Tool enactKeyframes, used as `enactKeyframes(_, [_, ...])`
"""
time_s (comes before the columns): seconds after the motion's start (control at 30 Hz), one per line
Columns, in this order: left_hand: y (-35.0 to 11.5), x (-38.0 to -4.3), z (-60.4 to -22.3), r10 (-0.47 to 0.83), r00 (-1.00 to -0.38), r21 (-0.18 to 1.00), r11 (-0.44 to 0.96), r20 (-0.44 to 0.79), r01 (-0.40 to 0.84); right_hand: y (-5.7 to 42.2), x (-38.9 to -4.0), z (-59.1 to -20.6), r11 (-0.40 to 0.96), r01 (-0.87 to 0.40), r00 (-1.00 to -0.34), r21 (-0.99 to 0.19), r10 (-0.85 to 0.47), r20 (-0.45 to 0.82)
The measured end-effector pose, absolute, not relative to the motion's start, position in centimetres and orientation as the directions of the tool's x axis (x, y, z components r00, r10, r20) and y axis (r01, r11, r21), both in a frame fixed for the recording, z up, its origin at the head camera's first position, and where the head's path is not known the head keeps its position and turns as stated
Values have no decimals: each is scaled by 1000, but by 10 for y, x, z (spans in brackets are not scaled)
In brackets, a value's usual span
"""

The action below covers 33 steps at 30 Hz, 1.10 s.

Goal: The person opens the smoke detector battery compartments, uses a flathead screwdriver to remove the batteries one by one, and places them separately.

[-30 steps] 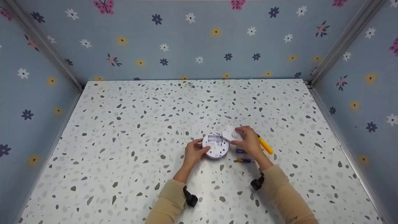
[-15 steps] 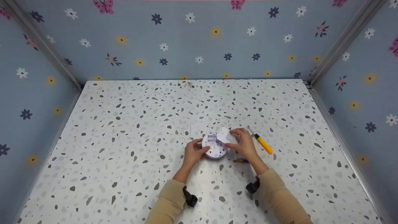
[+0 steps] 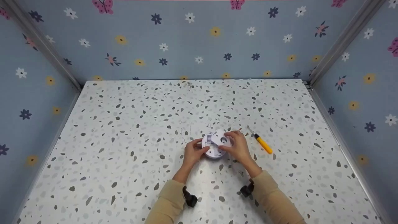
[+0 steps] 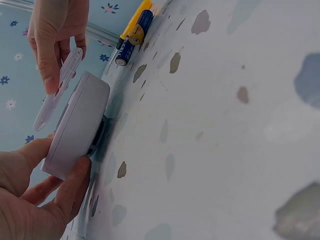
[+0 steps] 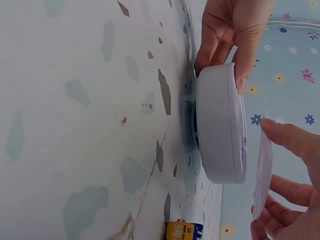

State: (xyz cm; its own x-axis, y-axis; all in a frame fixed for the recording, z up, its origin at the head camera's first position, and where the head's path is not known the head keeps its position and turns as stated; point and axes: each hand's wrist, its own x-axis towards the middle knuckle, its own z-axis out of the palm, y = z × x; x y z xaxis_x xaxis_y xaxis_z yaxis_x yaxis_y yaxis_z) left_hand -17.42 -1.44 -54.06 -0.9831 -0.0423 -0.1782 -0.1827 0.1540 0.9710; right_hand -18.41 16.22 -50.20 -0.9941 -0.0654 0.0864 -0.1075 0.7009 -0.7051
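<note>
A round white battery-powered device [image 3: 214,153] sits on the speckled table, its recessed side with the battery compartment facing up. My left hand [image 3: 192,153] grips its left rim, thumb on top and fingers against the side. Over the device's right part, my right hand [image 3: 239,147] pinches a thin white cover [image 3: 218,135] with a round feature in it. Both wrist views show the cover [image 4: 59,90] tilted and apart from the device [image 5: 217,125]. Part of the battery compartment is hidden beneath the cover in the head view.
To the right of my right hand lies a yellow-handled screwdriver [image 3: 263,143]. Two blue-and-yellow batteries, one battery [image 4: 141,25] beside the other battery [image 4: 124,53], lie on the table; the right hand hides them in the head view. Flower-patterned walls [image 3: 186,40] enclose the table.
My right hand has moved left with the cover, from beside the device to over its right part, turning the cover on the way. The left hand and device have hardly moved.
</note>
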Motion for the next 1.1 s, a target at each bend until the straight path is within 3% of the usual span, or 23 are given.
enactKeyframes(0.77, [-14,-174,-539,-44,-982,962,193,-186,-191,141,-178,-510,811,-28,-997,-585,20,75])
enactKeyframes(1.1, [-13,-173,-539,-59,-980,958,205,-190,-198,137,-176,-508,810,14,-999,-586,29,16])
